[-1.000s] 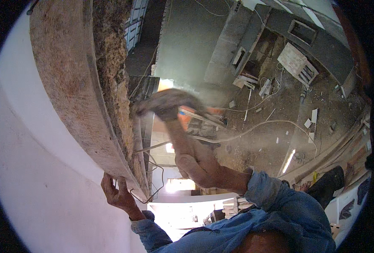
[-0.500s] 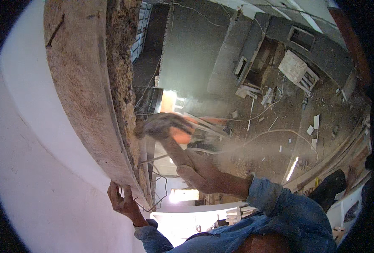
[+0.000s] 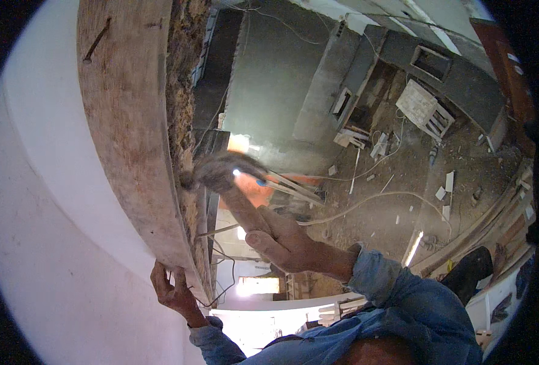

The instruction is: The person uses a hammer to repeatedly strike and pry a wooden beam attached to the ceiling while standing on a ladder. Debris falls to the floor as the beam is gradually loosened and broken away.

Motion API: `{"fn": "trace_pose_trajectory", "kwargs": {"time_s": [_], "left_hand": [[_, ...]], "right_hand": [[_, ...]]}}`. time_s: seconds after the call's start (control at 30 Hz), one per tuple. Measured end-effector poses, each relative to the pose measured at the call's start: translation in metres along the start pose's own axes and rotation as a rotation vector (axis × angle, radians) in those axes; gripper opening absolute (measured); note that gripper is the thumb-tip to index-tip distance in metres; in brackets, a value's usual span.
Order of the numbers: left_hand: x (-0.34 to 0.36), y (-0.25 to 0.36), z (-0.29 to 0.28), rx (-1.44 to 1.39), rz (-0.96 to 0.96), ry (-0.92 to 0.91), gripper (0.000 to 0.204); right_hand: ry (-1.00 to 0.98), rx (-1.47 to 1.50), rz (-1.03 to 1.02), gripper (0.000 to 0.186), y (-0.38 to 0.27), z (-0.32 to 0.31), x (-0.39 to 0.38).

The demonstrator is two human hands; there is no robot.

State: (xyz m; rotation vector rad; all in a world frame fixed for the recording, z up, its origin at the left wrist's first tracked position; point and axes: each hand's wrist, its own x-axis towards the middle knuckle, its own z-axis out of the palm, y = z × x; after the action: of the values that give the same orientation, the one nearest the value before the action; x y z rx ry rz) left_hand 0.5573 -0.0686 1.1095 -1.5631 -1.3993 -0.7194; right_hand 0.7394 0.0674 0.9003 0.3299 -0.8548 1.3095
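Note:
A long wooden board [image 3: 126, 121] runs down the left side, with a rough, crumbly edge [image 3: 184, 103] facing right. My right hand [image 3: 287, 243] is closed around the wooden handle of a claw hammer [image 3: 236, 198]. The hammer's head is smeared by motion, and its striking face is at the board's rough edge. Against the board's lower end, my left hand [image 3: 175, 295] is closed, its fingertips pressed to the wood. A thin dark line shows between those fingers, too small to name. Higher up, a bent nail [image 3: 97, 39] sticks out of the board's face.
A pale wall [image 3: 44, 243] borders the board on the left. Dark wire [image 3: 233, 277] loops beside its lower end. Far below, the floor [image 3: 366, 234] carries scattered scraps, a long cable [image 3: 366, 196] and a whitish wooden piece of furniture [image 3: 418, 106]. A dark shoe [image 3: 470, 271] shows at right.
The hammer and my right hand have shifted slightly left, with the head closer to the board's edge. My left hand stays at the board's lower end. The view has moved a little.

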Motion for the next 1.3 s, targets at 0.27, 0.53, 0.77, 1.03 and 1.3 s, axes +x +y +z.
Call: {"fn": "trace_pose_trajectory", "kwargs": {"time_s": [0.27, 0.53, 0.77, 1.03, 1.3], "left_hand": [[0.000, 0.005, 0.004, -0.043, -0.014, 0.019, 0.045], [-0.001, 0.003, 0.001, -0.055, 0.019, 0.019, 0.046], [0.000, -0.001, 0.002, 0.018, 0.030, 0.029, 0.048], [-0.002, -0.001, 0.005, 0.008, 0.025, 0.027, 0.048], [-0.003, 0.002, 0.005, 0.001, -0.020, 0.024, 0.046]], "right_hand": [[-0.018, 0.110, 0.013, 0.044, 0.002, 0.000, 0.001], [0.094, 0.228, -0.154, 0.039, -0.005, -0.004, 0.007], [0.116, 0.309, -0.288, 0.034, -0.016, -0.008, 0.016], [0.131, 0.358, -0.271, 0.031, -0.021, -0.018, 0.022], [0.084, 0.341, -0.302, 0.028, -0.019, -0.023, 0.024]]}}
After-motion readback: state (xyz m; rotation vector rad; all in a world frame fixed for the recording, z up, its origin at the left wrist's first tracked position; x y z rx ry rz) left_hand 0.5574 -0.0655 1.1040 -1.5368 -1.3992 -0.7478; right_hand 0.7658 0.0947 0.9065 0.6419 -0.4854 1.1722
